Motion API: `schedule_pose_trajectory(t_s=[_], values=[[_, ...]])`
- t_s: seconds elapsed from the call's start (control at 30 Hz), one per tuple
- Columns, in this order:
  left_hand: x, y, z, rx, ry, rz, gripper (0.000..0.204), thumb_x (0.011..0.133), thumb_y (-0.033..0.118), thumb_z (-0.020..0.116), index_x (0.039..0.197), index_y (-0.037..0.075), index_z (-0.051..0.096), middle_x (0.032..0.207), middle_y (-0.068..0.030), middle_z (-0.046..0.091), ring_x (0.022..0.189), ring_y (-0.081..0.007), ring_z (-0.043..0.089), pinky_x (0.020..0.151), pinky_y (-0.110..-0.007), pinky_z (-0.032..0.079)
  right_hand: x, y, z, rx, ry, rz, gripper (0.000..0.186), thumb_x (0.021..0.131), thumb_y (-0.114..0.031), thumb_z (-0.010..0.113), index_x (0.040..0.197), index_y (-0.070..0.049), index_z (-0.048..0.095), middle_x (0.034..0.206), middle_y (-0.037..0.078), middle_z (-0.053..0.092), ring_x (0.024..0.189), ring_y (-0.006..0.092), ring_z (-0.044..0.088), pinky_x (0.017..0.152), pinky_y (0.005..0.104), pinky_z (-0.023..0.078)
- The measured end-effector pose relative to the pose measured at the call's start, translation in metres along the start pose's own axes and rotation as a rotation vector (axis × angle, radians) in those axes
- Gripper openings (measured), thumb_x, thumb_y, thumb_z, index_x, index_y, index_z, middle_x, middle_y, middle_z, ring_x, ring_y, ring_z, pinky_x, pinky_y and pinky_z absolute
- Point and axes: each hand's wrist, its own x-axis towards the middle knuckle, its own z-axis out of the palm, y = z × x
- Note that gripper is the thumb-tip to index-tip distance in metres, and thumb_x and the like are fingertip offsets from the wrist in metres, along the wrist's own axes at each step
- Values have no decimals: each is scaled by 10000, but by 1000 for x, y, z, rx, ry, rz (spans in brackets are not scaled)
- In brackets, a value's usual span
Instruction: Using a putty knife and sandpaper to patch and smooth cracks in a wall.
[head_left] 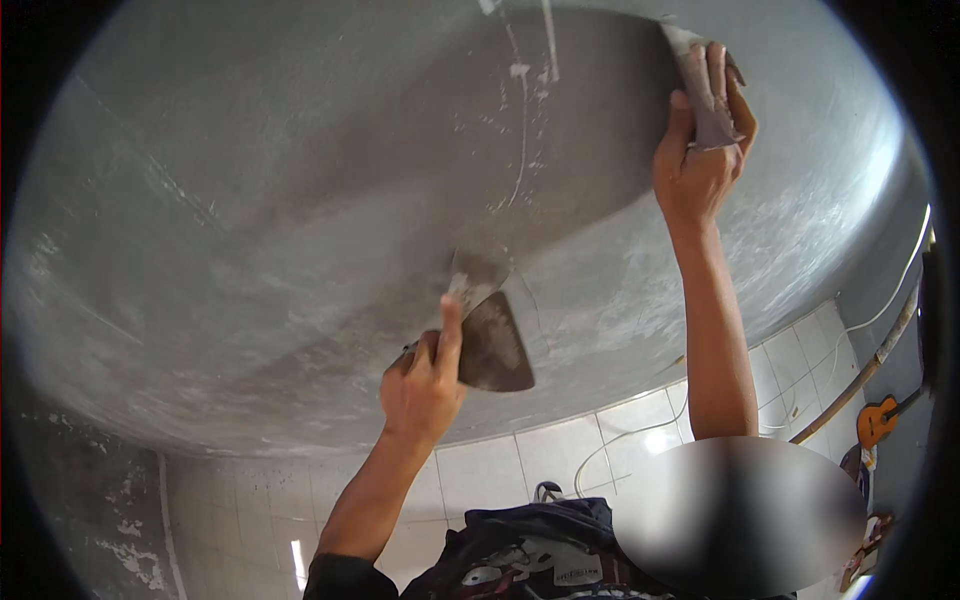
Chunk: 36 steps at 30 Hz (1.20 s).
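My right hand (703, 150) presses a creased, pale grey sheet (705, 95), perhaps sandpaper, against the grey plastered surface (280, 140) at upper right, over a dark shadow. My left hand (423, 370), lower and left of centre, grips a putty knife with a dark, dust-smeared blade (497, 345) close to the same surface. A second, paler blade (475, 270) shows just above the dark one; its handle is hidden. Pale scratches and white flecks mark the surface between and above my hands.
A white tiled surface (540, 460) runs along the bottom, crossed by a loose cable. At right are a long pole (885, 350), a white wire and an orange guitar (878, 420). A mottled dark wall (90, 500) is at lower left. A blurred oval hides the lower right.
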Motion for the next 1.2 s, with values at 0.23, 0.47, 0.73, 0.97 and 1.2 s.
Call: schedule_pose_trajectory(t_s=[0.23,0.47,0.73,0.97,1.2], values=[[37,22,0,-58,137,17,938,608,-79,709,1491,32,411,806,-58,649,547,-155,619,464,-255,497,1,-4,3,55,72,10,363,977,-96,562,1332,-128,634,1409,71,581,1390,279,453,1152,408,350],[11,41,40,-286,236,-177,930,648,-26,787,1479,-53,371,831,-137,680,604,-237,681,505,-318,547,0,-6,5,116,63,-9,404,975,-29,514,1368,-77,592,1444,126,538,1419,335,399,1173,470,311],[2,66,64,-394,274,-256,992,616,7,835,1477,-78,352,857,-170,686,651,-260,698,534,-309,566,-9,4,5,129,32,24,469,945,-25,543,1397,-146,573,1478,86,504,1430,299,387,1188,491,290],[47,70,35,-349,295,-241,1007,594,-16,834,1478,-76,355,856,-173,691,651,-256,700,528,-314,566,4,0,1,-16,63,-18,438,948,-155,588,1384,-191,596,1430,67,565,1339,192,508,1114,309,273],[49,67,41,-324,343,-228,969,614,-40,803,1481,-49,369,824,-148,680,613,-239,690,516,-322,562,-4,1,3,60,26,-14,420,959,-91,566,1377,-127,589,1430,76,557,1415,263,423,1185,445,309]])
